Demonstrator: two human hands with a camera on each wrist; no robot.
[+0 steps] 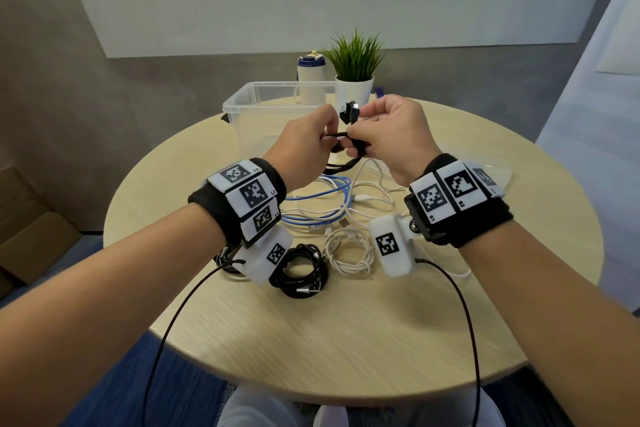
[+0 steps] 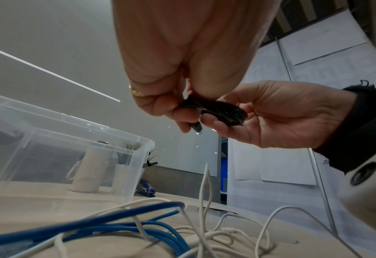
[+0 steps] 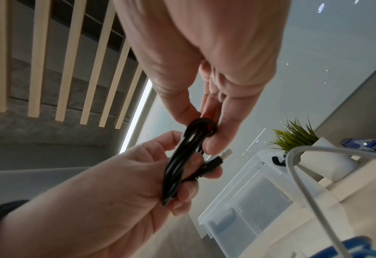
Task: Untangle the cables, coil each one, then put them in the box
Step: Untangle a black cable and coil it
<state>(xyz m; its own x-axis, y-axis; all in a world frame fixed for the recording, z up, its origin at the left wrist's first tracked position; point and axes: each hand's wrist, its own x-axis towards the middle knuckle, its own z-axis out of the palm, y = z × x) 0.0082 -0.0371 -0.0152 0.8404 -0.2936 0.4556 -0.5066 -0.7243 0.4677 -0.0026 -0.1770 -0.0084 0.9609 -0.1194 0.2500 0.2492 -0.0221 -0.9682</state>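
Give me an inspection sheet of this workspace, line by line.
Surface: round wooden table.
Job's things: clear box, open; contents unclear.
Clutter: potted plant, white bottle, blue stapler.
Grippers: left hand and right hand both hold the black cable bundle above the table.
Cables: blue cable tangled with loose white cables; coiled black cable and coiled white cable lie nearer.
Surroundings: cardboard box on floor.

Round table — clear box, loose cables, plant pot.
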